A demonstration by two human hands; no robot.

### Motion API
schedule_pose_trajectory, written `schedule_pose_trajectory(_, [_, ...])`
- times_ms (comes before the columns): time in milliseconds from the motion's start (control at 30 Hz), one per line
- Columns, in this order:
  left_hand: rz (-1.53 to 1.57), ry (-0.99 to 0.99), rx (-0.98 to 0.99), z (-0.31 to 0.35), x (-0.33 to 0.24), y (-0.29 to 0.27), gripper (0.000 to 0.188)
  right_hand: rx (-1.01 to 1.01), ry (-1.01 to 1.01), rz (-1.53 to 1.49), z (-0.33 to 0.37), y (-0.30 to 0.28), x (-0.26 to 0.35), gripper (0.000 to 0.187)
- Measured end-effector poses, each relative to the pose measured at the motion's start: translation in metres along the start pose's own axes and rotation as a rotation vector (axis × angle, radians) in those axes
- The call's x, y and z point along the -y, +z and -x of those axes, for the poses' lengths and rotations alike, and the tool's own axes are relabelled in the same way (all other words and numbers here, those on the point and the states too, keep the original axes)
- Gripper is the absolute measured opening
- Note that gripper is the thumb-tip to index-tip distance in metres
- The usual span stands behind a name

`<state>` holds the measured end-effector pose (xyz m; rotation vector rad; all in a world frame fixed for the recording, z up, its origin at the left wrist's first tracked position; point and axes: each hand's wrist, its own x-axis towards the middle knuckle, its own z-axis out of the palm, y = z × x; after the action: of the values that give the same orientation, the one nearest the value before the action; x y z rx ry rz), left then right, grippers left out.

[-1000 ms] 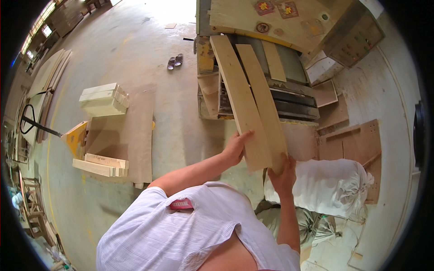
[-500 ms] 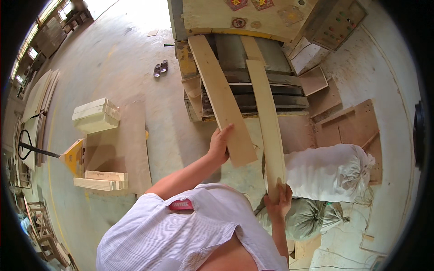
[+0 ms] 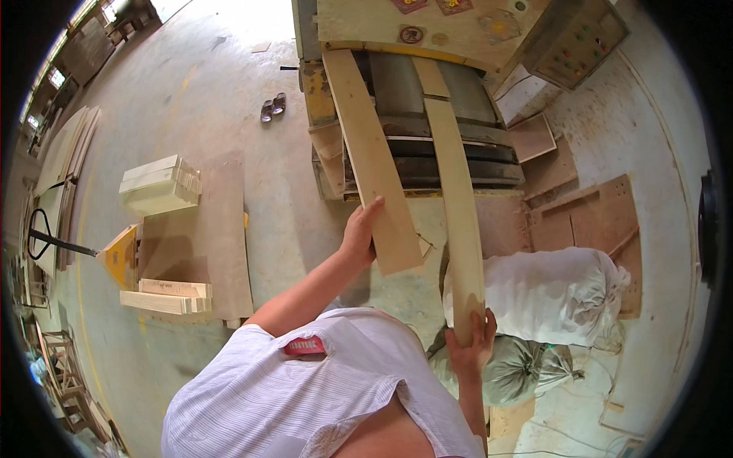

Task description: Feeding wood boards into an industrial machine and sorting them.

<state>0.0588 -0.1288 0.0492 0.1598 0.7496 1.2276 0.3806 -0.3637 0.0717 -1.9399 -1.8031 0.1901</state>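
Observation:
My left hand (image 3: 362,229) grips the left edge of a long pale wooden board (image 3: 369,164) near its near end. The board's far end lies on the dark bed of a yellow-trimmed machine (image 3: 412,84), at its front opening. My right hand (image 3: 471,342) is closed round the near end of a second, narrower board (image 3: 458,206), which reaches forward onto the same bed. Just beyond its far end lies another board piece (image 3: 432,77), in line with it and partly hidden under the machine's front panel. Both held boards slant away from me, apart from each other.
White sacks (image 3: 546,294) and a greenish sack (image 3: 515,370) stand close by my right hand. To the left, a yellow pallet jack (image 3: 120,258) stands by a brown sheet bearing stacked boards (image 3: 160,185). A control box (image 3: 578,46) is at the machine's right; slippers (image 3: 272,107) lie on the floor.
The left board's near end and my left hand have shifted a little leftward. The right board's far end now lines up better with the piece ahead. Both hands keep their hold.

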Motion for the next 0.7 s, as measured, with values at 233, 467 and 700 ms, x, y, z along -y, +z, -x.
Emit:
schedule_pose_trajectory(233, [0.001, 0.007, -0.013, -0.004, 0.001, -0.004, 0.049, 0.003, -0.024, 0.032, -0.029, 0.002, 0.013, 0.082])
schedule_pose_trajectory(467, [0.015, 0.027, 0.008, -0.006, 0.004, -0.003, 0.050, 0.003, -0.051, 0.027, -0.073, 0.003, 0.025, 0.077])
schedule_pose_trajectory(700, [-0.018, 0.029, -0.093, -0.005, 0.011, 0.000, 0.055, 0.046, 0.000, -0.016, -0.099, 0.018, 0.026, 0.077])
